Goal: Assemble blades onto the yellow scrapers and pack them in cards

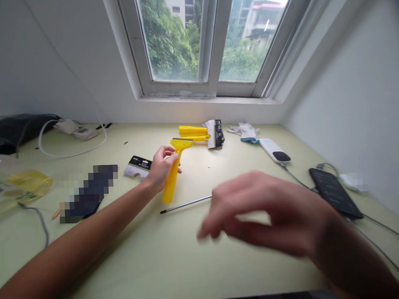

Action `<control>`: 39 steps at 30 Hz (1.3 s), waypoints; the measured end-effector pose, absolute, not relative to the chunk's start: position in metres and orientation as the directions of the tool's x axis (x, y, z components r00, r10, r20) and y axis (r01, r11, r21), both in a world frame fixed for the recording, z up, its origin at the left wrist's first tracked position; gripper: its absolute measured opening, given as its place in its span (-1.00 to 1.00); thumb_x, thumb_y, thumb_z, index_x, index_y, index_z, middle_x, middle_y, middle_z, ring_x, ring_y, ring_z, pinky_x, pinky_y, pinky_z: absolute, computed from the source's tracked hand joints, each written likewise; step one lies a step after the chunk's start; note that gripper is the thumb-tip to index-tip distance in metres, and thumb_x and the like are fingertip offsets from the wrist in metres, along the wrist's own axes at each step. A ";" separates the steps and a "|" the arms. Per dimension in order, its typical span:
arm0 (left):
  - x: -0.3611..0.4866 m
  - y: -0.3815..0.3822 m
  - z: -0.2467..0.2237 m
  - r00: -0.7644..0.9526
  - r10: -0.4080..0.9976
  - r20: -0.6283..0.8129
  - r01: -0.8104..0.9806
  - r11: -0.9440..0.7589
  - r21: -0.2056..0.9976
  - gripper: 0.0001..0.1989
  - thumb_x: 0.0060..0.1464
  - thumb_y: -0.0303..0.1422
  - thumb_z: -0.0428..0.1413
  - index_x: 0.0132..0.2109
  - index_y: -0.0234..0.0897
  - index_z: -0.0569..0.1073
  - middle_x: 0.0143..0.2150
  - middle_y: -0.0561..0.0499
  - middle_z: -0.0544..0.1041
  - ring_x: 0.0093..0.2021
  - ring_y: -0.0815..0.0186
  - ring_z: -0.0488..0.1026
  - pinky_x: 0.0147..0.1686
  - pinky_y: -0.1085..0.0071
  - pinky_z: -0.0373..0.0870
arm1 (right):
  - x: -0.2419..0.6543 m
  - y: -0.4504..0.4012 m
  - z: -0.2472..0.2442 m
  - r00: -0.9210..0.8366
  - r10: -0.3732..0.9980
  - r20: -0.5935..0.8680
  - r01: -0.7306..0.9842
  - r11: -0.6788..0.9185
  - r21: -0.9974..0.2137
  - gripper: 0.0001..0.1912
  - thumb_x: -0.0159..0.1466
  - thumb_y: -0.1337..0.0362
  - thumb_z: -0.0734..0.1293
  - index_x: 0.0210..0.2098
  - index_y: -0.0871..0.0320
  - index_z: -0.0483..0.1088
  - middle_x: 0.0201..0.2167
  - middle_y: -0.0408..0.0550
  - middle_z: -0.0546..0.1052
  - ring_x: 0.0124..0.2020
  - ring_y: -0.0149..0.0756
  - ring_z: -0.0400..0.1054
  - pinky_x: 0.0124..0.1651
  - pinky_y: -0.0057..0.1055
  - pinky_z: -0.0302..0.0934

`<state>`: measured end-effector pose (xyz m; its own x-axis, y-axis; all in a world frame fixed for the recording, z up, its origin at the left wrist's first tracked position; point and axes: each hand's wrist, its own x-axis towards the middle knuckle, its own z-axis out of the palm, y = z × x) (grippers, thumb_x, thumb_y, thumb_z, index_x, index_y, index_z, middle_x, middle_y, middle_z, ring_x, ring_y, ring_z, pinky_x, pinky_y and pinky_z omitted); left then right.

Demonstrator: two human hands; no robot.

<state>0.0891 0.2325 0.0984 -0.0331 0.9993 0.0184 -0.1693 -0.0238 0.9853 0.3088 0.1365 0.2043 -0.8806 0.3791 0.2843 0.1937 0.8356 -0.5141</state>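
Note:
My left hand [161, 168] is shut around the handle of a yellow plastic scraper [173, 181], whose wide blade points up and away from me. My right hand [260, 212] is blurred by motion above the desk, fingers loosely curled and holding nothing visible. Just left of it lies a thin metal rod [185, 205] with a black tip, its right end hidden behind that hand. Behind my left hand are a second yellow scraper [192, 131] and a black-and-white packaging card [138, 166].
The pale green desk [164, 264] ends at a wall and window. On it are white gloves [244, 130], a white device [274, 150], a black phone [335, 192] with cables, a white cable [71, 149], a black bag [18, 132] and a yellowish plastic bag [24, 186].

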 end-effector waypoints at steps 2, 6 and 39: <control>0.089 0.233 0.098 -0.044 0.999 0.019 -0.175 -0.026 0.984 -0.68 -0.10 -0.36 0.22 -0.19 -0.25 0.29 -0.32 0.10 0.35 -0.54 0.42 0.42 -0.62 0.44 0.42 | 0.309 0.175 0.187 -0.796 0.586 0.151 0.496 0.775 -0.392 -0.72 0.32 0.36 0.21 -0.05 0.08 0.46 -0.28 -0.08 0.58 -0.30 -0.34 0.44 -0.16 -0.42 0.27; 0.088 0.236 0.096 -0.064 0.998 -0.018 -0.179 0.006 0.984 -0.61 -0.15 -0.36 0.26 -0.19 -0.26 0.28 -0.30 0.10 0.37 -0.58 0.44 0.41 -0.61 0.44 0.41 | 0.324 0.239 0.129 -0.505 0.859 0.076 0.845 0.511 -0.156 -0.59 0.30 0.26 0.27 0.13 0.21 0.33 0.04 0.19 0.44 -0.08 -0.11 0.41 -0.10 -0.29 0.25; 0.089 0.233 0.093 0.130 0.985 -0.117 -0.271 0.149 0.951 -0.61 -0.19 -0.42 0.25 -0.12 -0.34 0.47 -0.20 -0.01 0.42 -0.45 0.47 0.34 -0.50 0.47 0.38 | 0.339 0.271 0.089 -0.582 0.811 0.049 0.767 0.568 -0.297 -0.81 0.25 0.30 0.29 -0.20 0.15 0.53 -0.26 -0.02 0.58 -0.30 -0.30 0.41 -0.23 -0.44 0.18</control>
<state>0.0892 0.2328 0.0933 0.1300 0.9846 -0.1168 -0.2706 0.1486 0.9512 0.3385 0.2711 0.0888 -0.5823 0.8115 0.0489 0.7672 0.5685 -0.2972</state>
